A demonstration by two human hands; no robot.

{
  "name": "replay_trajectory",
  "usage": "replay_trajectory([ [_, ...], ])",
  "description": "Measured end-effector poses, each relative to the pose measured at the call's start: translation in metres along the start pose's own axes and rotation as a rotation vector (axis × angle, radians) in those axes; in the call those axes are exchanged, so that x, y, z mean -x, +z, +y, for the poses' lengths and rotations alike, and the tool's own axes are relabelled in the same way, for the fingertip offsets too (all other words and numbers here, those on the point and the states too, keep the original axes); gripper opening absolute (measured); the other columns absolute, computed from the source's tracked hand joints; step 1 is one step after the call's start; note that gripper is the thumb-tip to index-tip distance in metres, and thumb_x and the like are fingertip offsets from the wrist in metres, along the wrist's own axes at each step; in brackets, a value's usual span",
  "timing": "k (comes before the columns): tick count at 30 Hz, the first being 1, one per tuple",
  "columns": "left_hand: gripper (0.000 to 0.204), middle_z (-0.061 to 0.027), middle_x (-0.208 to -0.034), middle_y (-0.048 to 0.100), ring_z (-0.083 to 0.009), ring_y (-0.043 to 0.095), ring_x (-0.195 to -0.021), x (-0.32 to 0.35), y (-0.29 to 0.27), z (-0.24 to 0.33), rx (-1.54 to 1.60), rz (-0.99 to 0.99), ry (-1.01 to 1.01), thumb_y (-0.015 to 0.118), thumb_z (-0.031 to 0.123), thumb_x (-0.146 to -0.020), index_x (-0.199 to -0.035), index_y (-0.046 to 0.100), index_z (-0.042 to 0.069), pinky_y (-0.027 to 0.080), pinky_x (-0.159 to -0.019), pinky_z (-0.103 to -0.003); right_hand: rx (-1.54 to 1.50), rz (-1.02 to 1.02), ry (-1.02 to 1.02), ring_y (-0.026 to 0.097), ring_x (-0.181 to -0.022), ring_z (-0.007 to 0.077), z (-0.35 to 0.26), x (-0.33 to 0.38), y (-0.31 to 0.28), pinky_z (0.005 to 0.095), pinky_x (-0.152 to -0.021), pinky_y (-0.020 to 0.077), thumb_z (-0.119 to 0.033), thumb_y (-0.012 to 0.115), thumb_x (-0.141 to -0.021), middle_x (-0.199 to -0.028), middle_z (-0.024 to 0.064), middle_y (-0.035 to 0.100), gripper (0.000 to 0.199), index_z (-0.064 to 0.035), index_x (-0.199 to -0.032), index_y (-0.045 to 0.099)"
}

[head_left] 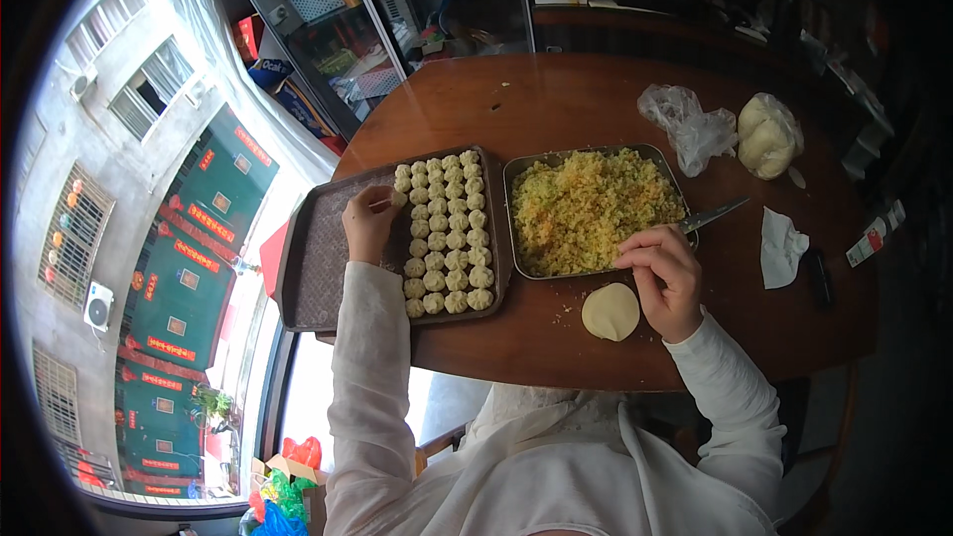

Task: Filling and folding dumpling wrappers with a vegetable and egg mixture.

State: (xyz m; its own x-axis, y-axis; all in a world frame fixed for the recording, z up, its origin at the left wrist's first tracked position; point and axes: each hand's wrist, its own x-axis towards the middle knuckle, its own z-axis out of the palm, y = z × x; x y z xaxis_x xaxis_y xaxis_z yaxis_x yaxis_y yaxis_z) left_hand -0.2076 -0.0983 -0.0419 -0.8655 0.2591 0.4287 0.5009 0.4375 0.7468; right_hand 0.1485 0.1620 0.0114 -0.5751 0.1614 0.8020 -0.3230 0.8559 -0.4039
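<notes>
My left hand (369,223) reaches over a dark baking tray (318,268), its fingers pinched on a small pleated bun (398,199) at the left edge of the rows. Several rows of the same buns (456,238) fill the tray's right part. My right hand (667,278) is over the near right corner of a metal tray (516,238) heaped with yellow-green crumbly filling (591,208). Its fingers are curled. A knife (717,214) sticks out past its knuckles toward the far right; the handle end is hidden. Close below lie round dough wrappers (611,312).
On the brown table (476,99) at the right are a crumpled plastic bag (687,129), a bagged lump of dough (768,137), a white tissue (783,248) and a black object (819,278). A bright window stands left. Glass-door cabinets (437,0) are beyond the table.
</notes>
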Motion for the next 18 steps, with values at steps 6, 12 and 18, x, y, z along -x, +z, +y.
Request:
replay_trajectory([
  [6, 0.026, -0.0134, -0.089, 0.074, -0.0233, 0.072, -0.083, -0.0008, 0.0037, 0.0041, -0.132, 0.016, 0.063, 0.074, 0.006, -0.073, -0.098, 0.072, 0.002, 0.056, -0.078, -0.033, -0.042, -0.02, 0.013, 0.058, -0.078, 0.0228, 0.0006, 0.0027, 0.0038, 0.0334, -0.067, 0.0454, 0.013, 0.057, -0.073, -0.09, 0.0065, 0.064, 0.024, -0.0057, -0.082, 0.068],
  [12, 0.023, -0.0133, -0.09, 0.073, -0.0242, 0.072, -0.084, 0.0003, 0.0045, 0.009, -0.164, -0.002, 0.073, 0.074, 0.009, -0.075, -0.097, 0.073, 0.002, 0.055, -0.08, -0.034, -0.035, -0.046, -0.006, 0.059, -0.079, 0.0233, -0.0022, 0.0035, 0.003, 0.0336, -0.069, 0.0459, 0.013, 0.058, -0.073, -0.09, 0.0064, 0.064, 0.023, -0.0059, -0.083, 0.068],
  [18, 0.024, -0.0115, -0.09, 0.074, -0.022, 0.072, -0.085, -0.0025, 0.0052, 0.0017, -0.211, -0.028, 0.086, 0.074, 0.015, -0.078, -0.1, 0.073, 0.005, 0.055, -0.08, -0.033, 0.01, -0.108, -0.008, 0.06, -0.082, 0.0239, -0.0021, 0.0021, 0.0024, 0.035, -0.072, 0.047, 0.007, 0.066, -0.075, -0.091, 0.0056, 0.063, 0.02, -0.0078, -0.089, 0.068],
])
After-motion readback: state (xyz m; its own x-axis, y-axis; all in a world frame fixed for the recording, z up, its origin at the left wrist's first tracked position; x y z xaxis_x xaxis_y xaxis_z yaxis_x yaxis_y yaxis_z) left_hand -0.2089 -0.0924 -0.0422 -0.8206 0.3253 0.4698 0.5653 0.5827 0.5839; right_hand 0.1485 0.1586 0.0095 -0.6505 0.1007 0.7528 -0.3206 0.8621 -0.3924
